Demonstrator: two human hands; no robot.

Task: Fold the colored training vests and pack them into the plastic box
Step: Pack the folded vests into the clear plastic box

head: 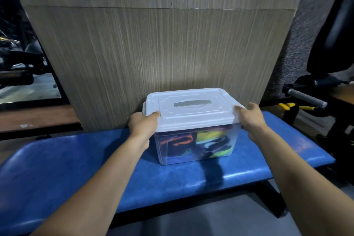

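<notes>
My two forearms are bare right to the lower edge of view: no sleeves, no watch, no bands. My left hand (pixel 142 125) and right hand (pixel 250 119) carry no gloves or rings.

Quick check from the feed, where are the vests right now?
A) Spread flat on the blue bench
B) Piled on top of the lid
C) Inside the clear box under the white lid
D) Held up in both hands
C: the colored vests show through the clear wall of the plastic box, and the white lid sits on top.
</notes>
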